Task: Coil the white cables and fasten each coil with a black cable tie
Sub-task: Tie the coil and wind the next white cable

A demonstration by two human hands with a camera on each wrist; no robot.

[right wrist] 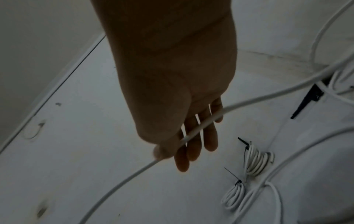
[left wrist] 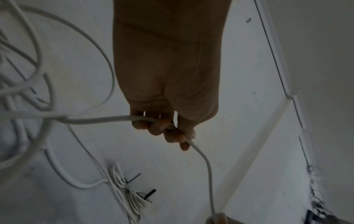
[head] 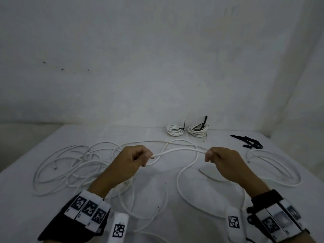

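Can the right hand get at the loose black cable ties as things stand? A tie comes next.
Probably not yet. The right hand has its grip on the raised white cable, as does the left hand. Otherwise the way looks free: the loose black cable ties lie uncovered on the white table.

Dim light, a white-covered table [head: 157,199] against a plain, faintly spotted white wall [head: 157,58].

Cables [head: 180,151] white; cable ties [head: 247,141] black; table [head: 201,193] white; wrist bands [head: 88,210] white, black square-code markers.
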